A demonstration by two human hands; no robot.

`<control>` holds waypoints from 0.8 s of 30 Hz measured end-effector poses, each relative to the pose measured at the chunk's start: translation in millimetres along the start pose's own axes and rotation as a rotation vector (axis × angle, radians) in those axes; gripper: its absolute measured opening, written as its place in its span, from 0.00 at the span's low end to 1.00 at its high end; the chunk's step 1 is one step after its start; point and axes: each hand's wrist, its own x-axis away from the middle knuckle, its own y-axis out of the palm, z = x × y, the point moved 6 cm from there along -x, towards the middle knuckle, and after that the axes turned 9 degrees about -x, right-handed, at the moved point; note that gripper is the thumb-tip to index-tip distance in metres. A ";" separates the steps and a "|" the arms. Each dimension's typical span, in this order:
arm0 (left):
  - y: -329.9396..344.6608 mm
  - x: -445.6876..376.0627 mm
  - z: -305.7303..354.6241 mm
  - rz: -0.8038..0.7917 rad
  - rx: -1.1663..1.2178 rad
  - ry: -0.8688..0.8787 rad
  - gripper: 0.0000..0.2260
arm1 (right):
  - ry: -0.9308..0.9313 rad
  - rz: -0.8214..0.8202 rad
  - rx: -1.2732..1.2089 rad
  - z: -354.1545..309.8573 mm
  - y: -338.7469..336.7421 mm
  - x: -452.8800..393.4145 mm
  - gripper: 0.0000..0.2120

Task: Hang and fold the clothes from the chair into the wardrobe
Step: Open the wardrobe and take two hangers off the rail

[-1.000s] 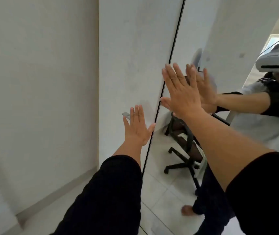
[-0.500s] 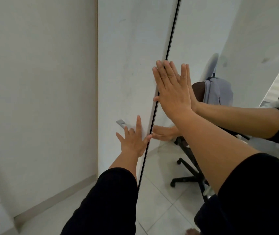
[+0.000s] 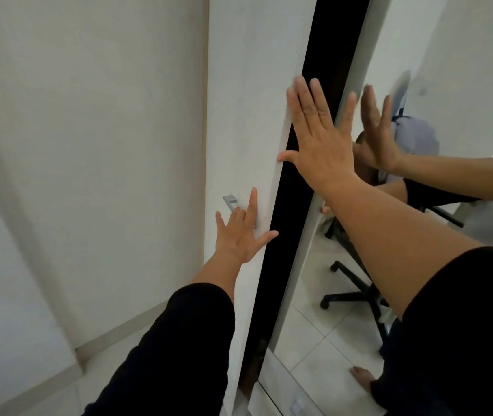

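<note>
A white wardrobe door (image 3: 248, 100) stands on the left and a mirrored sliding door (image 3: 389, 55) on the right, with a dark gap (image 3: 296, 205) open between them. My left hand (image 3: 240, 235) lies flat on the white door beside a small metal handle (image 3: 229, 201), fingers straight. My right hand (image 3: 318, 136) is spread flat, fingers straight, across the gap and the mirrored door's edge. In the mirror I see the reflected office chair (image 3: 356, 289) with a grey garment (image 3: 416, 136) draped over its back.
A plain white wall (image 3: 89, 145) with a skirting board fills the left side. Pale floor tiles (image 3: 308, 352) show in the mirror, along with my reflected arm and foot. The wardrobe's interior in the gap is too dark to make out.
The mirrored door has slid to the right and a dark gap has opened between the two doors. My right hand moved with that door's edge; my left hand stays flat on the white door.
</note>
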 end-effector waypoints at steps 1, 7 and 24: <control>-2.7 5.7 -9.3 -0.007 0.004 0.000 0.42 | 0.006 -0.005 -0.022 -9.5 -4.9 -1.5 0.48; -28.7 43.4 -57.5 0.036 -0.101 -0.024 0.39 | -0.034 -0.027 -0.072 -66.0 -27.4 -15.7 0.49; -79.8 82.8 -229.6 0.165 -0.328 -0.286 0.40 | -0.399 -0.041 -0.454 -240.6 -6.1 -100.9 0.32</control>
